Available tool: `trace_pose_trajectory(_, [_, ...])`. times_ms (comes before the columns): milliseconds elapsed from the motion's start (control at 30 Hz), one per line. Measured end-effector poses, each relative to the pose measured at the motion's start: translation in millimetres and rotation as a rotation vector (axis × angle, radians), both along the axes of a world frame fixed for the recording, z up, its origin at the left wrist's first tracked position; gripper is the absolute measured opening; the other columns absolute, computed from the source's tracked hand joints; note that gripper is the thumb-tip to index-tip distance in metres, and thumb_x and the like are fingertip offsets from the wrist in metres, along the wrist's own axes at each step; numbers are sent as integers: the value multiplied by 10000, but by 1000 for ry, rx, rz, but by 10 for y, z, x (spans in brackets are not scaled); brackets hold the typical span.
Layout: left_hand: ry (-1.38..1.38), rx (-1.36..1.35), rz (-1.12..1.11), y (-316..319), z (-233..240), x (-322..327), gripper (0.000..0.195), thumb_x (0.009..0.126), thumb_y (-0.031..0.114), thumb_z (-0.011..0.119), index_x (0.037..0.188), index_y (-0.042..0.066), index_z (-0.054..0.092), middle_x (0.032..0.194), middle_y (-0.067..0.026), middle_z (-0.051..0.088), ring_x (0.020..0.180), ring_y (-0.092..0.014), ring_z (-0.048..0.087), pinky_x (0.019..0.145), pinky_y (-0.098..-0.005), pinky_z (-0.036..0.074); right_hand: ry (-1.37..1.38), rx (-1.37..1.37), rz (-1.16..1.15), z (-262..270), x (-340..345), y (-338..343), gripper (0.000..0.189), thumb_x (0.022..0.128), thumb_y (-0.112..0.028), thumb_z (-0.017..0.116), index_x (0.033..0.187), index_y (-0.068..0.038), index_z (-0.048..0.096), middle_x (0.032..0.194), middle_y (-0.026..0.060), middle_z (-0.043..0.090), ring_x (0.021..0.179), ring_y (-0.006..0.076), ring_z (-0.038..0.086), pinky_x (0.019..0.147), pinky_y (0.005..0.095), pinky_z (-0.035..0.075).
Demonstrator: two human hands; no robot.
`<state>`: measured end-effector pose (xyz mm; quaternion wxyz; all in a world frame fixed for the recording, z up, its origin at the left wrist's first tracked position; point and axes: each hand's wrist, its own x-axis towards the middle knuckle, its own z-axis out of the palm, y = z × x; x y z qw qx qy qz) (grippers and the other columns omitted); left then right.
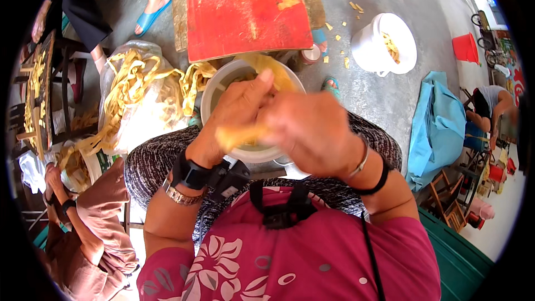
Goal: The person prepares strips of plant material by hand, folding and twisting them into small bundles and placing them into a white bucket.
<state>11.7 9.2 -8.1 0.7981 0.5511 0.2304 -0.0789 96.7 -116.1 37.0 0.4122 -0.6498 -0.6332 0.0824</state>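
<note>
A white bucket stands between my knees, with both hands over it. My left hand is closed on a yellowish strip, whose broad end stands up past the thumb. Close against it, my right hand is blurred by motion, its fingers curled on a yellowish end that sticks out to the left. Whether both pieces are one strip cannot be told. More long yellow strips lie heaped on a clear plastic bag to the left of the bucket.
A red-topped board lies just beyond the bucket. To its right stands a white bucket of cut pieces, near pieces scattered on the floor. Blue cloth lies at right. Co-workers sit at left, beside a wooden bench, and far right.
</note>
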Motion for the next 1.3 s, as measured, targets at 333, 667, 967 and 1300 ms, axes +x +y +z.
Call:
trace_pose_trajectory(333, [-49,-330,364,30,235,-121,445,969,397,355,932,0,552,625,-8,460,522,-69,385,518,-228,403,655,-55,151,-135,-336,-151,162,896,-185,508,854,-32,543,670,67,511,603,214,533,522,330,418])
trace_pose_trajectory(667, [-228,108,-71,7,391,-337,116,897,109,520,843,8,536,666,1,486,610,-44,422,529,-217,366,975,176,-179,-241,-158,78,205,970,-172,366,928,0,469,943,133,575,885,149,540,765,267,446])
trace_pose_trajectory(967, [-470,617,-61,112,397,-444,61,801,62,610,835,16,587,684,-55,557,554,-143,528,517,-281,433,1024,5,-232,-217,-223,175,181,936,-176,419,866,-28,494,798,28,540,719,66,470,655,211,400])
trace_pose_trajectory(1300, [-700,1250,255,97,325,-448,269,607,-64,669,870,-18,631,871,-131,561,599,-218,573,468,-267,453,985,-398,-166,-64,-36,197,256,901,-167,459,712,-2,511,634,-20,448,622,49,397,544,214,337])
